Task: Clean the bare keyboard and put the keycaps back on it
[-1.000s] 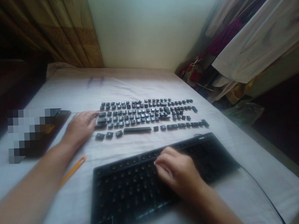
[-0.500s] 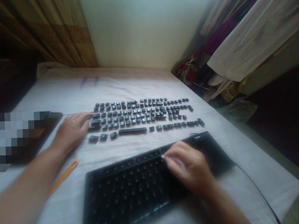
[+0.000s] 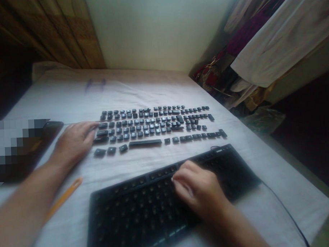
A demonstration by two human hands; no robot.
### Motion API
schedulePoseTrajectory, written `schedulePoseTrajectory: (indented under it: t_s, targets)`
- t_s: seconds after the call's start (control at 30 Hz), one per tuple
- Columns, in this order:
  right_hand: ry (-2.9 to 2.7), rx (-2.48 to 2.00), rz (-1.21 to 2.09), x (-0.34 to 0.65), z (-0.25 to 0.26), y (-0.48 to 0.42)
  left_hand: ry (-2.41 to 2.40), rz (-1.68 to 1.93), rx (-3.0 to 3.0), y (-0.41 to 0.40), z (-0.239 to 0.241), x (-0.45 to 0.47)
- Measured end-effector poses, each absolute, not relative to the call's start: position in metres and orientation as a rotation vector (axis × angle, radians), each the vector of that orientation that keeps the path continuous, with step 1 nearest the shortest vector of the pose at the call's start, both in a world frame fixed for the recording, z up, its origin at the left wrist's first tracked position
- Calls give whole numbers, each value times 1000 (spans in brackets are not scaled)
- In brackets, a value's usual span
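My left hand (image 3: 73, 141) rests flat on the white sheet, fingers stretched toward the left end of rows of loose black keycaps (image 3: 145, 143). Its fingertips are at the wide keys on that end; whether they touch is hard to see. Over the upper middle of a black keyboard (image 3: 119, 208) stripped of its keycaps, my right hand (image 3: 197, 185) is closed in a pinch. Something small and white shows at its fingertips, too small and blurred to name. Part of the keyboard is hidden beneath this hand.
An orange handle with a hole in its end (image 3: 66, 197) lies beside my left forearm. Further left is a dark phone-like device (image 3: 55, 129), partly blurred out. A black cable (image 3: 283, 202) runs from the keyboard's right side. Clothes (image 3: 275, 44) hang beyond the right edge.
My right hand has shifted slightly left and toward me over the keyboard, still pinched. My left hand stays by the keycaps. The view has moved a little.
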State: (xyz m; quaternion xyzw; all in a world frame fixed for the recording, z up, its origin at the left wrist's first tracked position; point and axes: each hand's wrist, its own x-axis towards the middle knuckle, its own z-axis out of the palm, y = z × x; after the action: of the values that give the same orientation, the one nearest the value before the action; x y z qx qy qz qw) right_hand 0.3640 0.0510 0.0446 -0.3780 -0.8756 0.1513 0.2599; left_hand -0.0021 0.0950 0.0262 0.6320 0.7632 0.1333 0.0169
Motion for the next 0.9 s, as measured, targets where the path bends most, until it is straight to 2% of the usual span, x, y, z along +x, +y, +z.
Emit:
schedulePoseTrajectory:
  t_s: [0.9]
  targets:
    - [-2371,-1014,437,364,44,50,2374,401,1969,95,25,-3]
